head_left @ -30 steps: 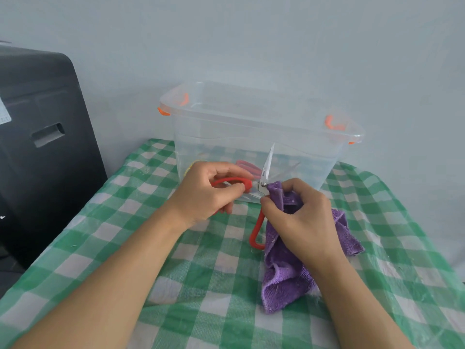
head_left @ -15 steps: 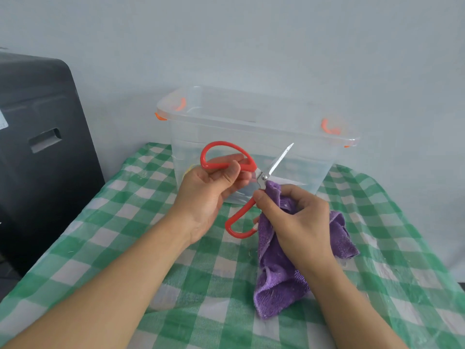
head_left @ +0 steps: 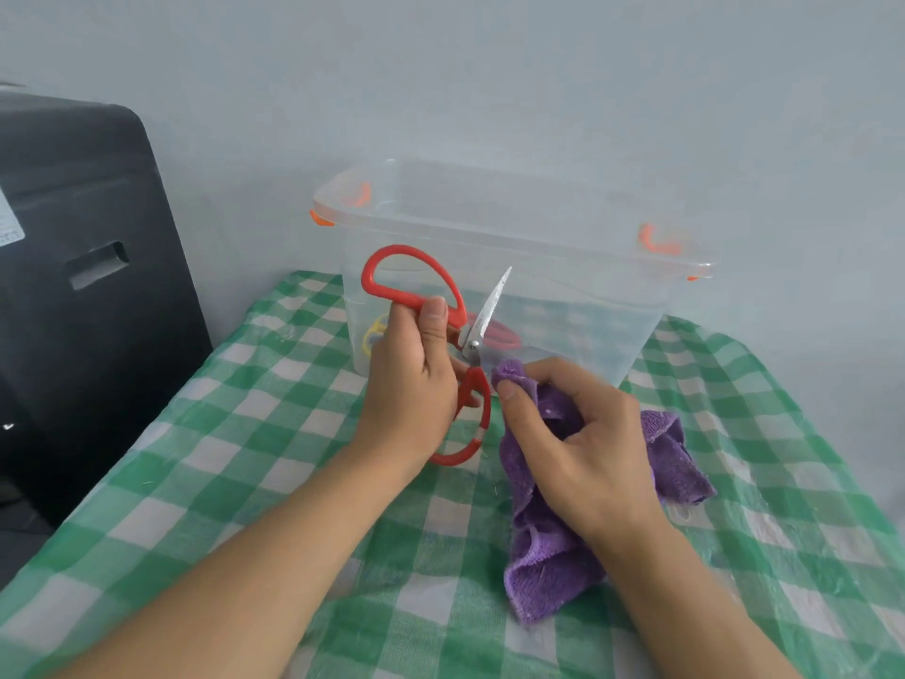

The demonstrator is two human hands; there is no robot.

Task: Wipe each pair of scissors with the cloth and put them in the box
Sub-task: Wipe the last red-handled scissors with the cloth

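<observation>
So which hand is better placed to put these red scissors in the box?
Left: the left hand already grips the red scissors just before the box; the right hand holds the cloth.

Both bare forearms reach forward from the near edge, converging. Left hand [head_left: 411,389]: fingers curled, thumb pressed upward along a handle of the red scissors [head_left: 443,335]. Right hand [head_left: 573,433]: thumb and forefinger pinching a fold of the purple cloth [head_left: 548,556], remaining fingers bent.
</observation>
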